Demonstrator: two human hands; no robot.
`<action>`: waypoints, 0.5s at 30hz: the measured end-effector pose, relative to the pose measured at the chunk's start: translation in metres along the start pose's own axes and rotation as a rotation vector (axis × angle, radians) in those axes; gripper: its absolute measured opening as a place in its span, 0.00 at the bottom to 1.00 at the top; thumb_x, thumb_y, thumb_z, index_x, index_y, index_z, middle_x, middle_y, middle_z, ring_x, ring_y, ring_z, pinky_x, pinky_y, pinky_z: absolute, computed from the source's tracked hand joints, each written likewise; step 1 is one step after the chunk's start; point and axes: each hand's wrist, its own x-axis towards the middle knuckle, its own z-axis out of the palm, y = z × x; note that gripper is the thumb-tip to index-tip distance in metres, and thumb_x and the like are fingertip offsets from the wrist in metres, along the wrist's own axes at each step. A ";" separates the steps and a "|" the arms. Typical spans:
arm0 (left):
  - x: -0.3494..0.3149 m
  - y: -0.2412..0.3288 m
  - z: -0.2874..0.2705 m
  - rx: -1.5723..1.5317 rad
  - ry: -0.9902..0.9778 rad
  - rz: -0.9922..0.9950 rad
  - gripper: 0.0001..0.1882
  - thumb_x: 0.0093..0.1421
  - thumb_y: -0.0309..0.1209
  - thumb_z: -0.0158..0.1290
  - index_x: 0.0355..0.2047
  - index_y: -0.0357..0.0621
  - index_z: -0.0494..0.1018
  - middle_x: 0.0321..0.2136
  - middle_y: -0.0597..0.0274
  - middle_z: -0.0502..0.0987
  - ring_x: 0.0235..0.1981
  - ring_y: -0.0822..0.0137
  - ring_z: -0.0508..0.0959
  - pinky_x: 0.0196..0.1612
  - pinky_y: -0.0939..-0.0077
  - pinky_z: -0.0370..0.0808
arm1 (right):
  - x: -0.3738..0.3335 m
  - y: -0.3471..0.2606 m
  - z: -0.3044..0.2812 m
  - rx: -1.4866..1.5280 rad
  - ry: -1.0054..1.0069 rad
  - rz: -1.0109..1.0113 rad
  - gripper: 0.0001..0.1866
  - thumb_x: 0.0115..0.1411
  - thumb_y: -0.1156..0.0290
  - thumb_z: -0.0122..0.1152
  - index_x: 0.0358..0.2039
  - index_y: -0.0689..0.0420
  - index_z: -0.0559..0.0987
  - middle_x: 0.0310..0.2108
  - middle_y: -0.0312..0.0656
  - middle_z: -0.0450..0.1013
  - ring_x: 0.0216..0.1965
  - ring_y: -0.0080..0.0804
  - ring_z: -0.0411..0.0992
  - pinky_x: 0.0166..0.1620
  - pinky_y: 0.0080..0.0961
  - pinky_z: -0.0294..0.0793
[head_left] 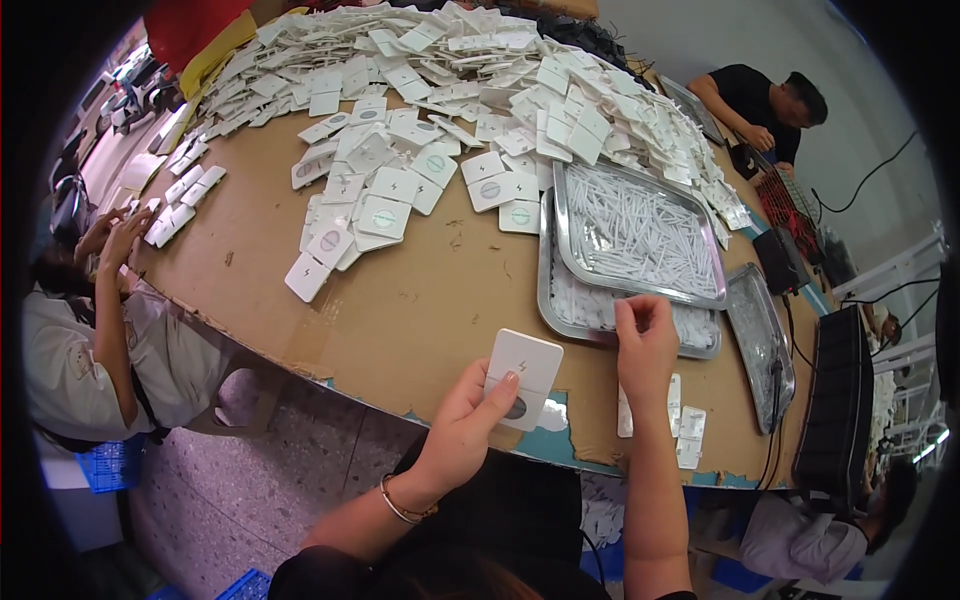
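Note:
My left hand [462,425] grips a flat white plastic panel [528,352] with rounded corners, held upright above the table's front edge. A dark lightning mark and a grey oval show on the panel's face, and my thumb presses across its middle. To the right, my right hand [648,350] is over the near rim of the metal trays, thumb and fingertips pinched together. What they hold, if anything, is too small to make out. The upper metal tray [562,220] is full of thin white plastic sticks [645,225]. It rests on a lower metal tray [544,275] with more white pieces.
White panels [390,185] lie across the table [440,270], heaped high at the back. Several white pieces [690,435] lie beside my right forearm. An empty-looking metal tray [760,340] leans at right. Co-workers sit left and at far right; a black crate [835,400] stands by the right edge.

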 end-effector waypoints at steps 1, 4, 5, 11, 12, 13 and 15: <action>0.000 0.001 -0.001 0.002 0.003 0.001 0.12 0.67 0.32 0.41 0.47 0.38 0.64 0.41 0.65 0.72 0.43 0.75 0.72 0.48 0.78 0.67 | -0.005 -0.008 -0.005 0.166 0.000 0.016 0.05 0.57 0.74 0.57 0.32 0.62 0.75 0.30 0.36 0.70 0.28 0.19 0.67 0.34 0.19 0.69; 0.002 -0.002 -0.002 -0.072 0.012 -0.069 0.14 0.66 0.35 0.44 0.47 0.39 0.64 0.39 0.64 0.73 0.38 0.75 0.71 0.44 0.77 0.68 | -0.024 -0.014 -0.019 0.447 -0.035 0.040 0.06 0.60 0.77 0.53 0.37 0.61 0.75 0.32 0.36 0.72 0.31 0.19 0.69 0.37 0.18 0.70; 0.000 -0.004 -0.003 -0.187 -0.093 -0.105 0.15 0.65 0.35 0.45 0.47 0.39 0.64 0.39 0.64 0.72 0.35 0.74 0.70 0.41 0.77 0.68 | -0.033 -0.017 -0.028 0.495 -0.136 0.089 0.08 0.60 0.77 0.53 0.40 0.62 0.75 0.33 0.36 0.72 0.32 0.20 0.70 0.37 0.17 0.70; -0.009 -0.001 0.005 -0.550 -0.269 -0.295 0.18 0.61 0.32 0.44 0.50 0.37 0.63 0.44 0.61 0.69 0.28 0.71 0.67 0.33 0.77 0.68 | -0.081 -0.030 -0.052 0.824 -0.344 0.083 0.07 0.54 0.84 0.57 0.34 0.65 0.78 0.38 0.46 0.73 0.38 0.32 0.74 0.42 0.25 0.73; -0.009 0.004 0.013 -0.410 -0.178 -0.356 0.18 0.61 0.29 0.43 0.51 0.36 0.63 0.46 0.60 0.68 0.28 0.71 0.69 0.32 0.77 0.70 | -0.086 -0.031 -0.052 0.824 -0.342 0.086 0.07 0.54 0.84 0.57 0.34 0.65 0.78 0.38 0.46 0.73 0.38 0.32 0.74 0.42 0.25 0.73; -0.009 0.004 0.019 -0.282 -0.153 -0.347 0.19 0.64 0.30 0.39 0.53 0.34 0.61 0.45 0.57 0.70 0.32 0.69 0.74 0.30 0.76 0.74 | -0.091 -0.033 -0.051 0.797 -0.314 0.094 0.07 0.52 0.84 0.59 0.33 0.64 0.78 0.39 0.46 0.73 0.38 0.33 0.74 0.42 0.25 0.73; -0.014 0.007 0.025 -0.113 -0.148 -0.299 0.18 0.64 0.30 0.39 0.52 0.33 0.62 0.42 0.55 0.71 0.32 0.68 0.76 0.28 0.76 0.75 | -0.093 -0.035 -0.045 0.539 -0.212 -0.090 0.06 0.47 0.83 0.64 0.28 0.62 0.79 0.42 0.49 0.73 0.41 0.35 0.73 0.44 0.28 0.72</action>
